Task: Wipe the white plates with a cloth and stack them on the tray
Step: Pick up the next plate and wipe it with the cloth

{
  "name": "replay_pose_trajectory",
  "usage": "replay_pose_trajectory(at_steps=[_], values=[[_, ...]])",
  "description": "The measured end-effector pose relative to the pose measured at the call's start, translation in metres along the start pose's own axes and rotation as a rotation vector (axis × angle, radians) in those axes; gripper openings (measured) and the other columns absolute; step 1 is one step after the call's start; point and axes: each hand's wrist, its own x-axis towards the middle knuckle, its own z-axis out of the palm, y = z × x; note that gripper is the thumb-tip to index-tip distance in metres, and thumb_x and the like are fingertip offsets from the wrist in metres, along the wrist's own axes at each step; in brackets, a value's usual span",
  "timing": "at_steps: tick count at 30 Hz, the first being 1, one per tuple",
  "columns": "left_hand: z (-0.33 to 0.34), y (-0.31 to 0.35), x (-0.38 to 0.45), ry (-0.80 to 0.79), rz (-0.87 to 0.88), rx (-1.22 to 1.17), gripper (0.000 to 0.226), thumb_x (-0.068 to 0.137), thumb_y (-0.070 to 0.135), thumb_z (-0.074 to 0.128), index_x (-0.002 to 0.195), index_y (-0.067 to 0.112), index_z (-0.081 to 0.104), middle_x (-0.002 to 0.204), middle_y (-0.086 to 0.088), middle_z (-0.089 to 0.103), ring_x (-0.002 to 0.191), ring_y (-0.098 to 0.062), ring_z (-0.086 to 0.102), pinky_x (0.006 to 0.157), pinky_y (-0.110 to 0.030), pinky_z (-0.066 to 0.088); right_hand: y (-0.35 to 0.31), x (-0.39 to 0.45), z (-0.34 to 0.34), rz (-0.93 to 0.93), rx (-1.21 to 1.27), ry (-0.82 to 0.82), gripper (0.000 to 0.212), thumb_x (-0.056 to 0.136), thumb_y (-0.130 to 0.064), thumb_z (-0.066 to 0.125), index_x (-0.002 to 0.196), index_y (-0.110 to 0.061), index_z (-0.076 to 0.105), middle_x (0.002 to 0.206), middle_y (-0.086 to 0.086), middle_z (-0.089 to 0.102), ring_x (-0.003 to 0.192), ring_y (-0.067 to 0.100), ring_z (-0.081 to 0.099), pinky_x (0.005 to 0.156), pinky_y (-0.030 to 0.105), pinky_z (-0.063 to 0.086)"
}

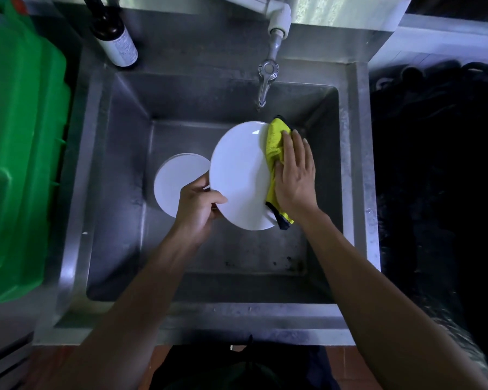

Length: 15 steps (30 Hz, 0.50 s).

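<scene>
Over the sink (76, 192) we grip the white plate (238, 175) at its left rim, left hand (199, 208) fingers curled; right hand (296, 178) fingers straight, pressing yellow cloth (273, 153) on its right edge.

Both bare forearms reach up from the bottom of the frame toward its centre. The left hand (199, 205) curls its fingers and thumb round the lower left rim of a plate (238, 175). The right hand (295, 175) lies flat (fingers straight, close together), pressing a cloth (273, 149) against the plate's right side.
</scene>
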Motion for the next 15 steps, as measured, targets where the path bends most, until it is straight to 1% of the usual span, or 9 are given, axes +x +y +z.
replay_pose_trajectory(at_steps=[3,5,9,12,15], values=[[0.003,0.001,0.0,0.039,0.0,-0.064,0.049,0.061,0.0,0.058,0.102,0.018,0.077,0.097,-0.006,0.072,0.084,-0.025,0.066,0.069,-0.041,0.055,0.001,-0.015,0.007,0.094,0.046,0.006,0.055,0.108,-0.023,0.033,0.16,-0.017,0.016,0.168,0.006,0.01,0.155,0.027,0.004,0.126,0.042,0.005],[0.004,0.002,0.001,0.062,-0.006,-0.094,0.046,0.06,-0.001,0.058,0.097,0.02,0.077,0.095,-0.004,0.071,0.084,-0.025,0.064,0.07,-0.04,0.057,-0.001,-0.025,0.013,0.154,0.08,-0.002,0.056,0.108,-0.022,0.033,0.16,-0.017,0.015,0.168,0.006,0.007,0.155,0.027,0.002,0.126,0.042,0.004],[0.008,0.0,0.001,0.081,-0.004,-0.137,0.046,0.061,-0.004,0.056,0.096,0.019,0.077,0.095,-0.004,0.07,0.086,-0.025,0.063,0.072,-0.041,0.057,-0.012,-0.044,0.028,0.261,0.133,0.004,0.056,0.108,-0.021,0.033,0.16,-0.017,0.013,0.169,0.005,0.003,0.155,0.025,-0.004,0.126,0.042,0.002],[0.01,-0.003,0.001,0.101,-0.007,-0.199,0.046,0.067,-0.008,0.054,0.1,0.016,0.075,0.098,-0.007,0.071,0.088,-0.027,0.066,0.074,-0.043,0.058,-0.024,-0.057,0.038,0.304,0.149,-0.001,0.056,0.108,-0.022,0.032,0.16,-0.018,0.013,0.169,0.004,0.001,0.155,0.026,-0.006,0.125,0.044,0.0],[0.016,-0.005,0.002,0.133,-0.004,-0.252,0.047,0.076,-0.016,0.049,0.107,0.011,0.072,0.101,-0.012,0.071,0.088,-0.03,0.067,0.069,-0.038,0.058,-0.042,-0.072,0.049,0.315,0.193,-0.005,0.055,0.108,-0.024,0.032,0.16,-0.018,0.014,0.169,0.003,0.002,0.155,0.025,-0.008,0.125,0.046,0.0]])
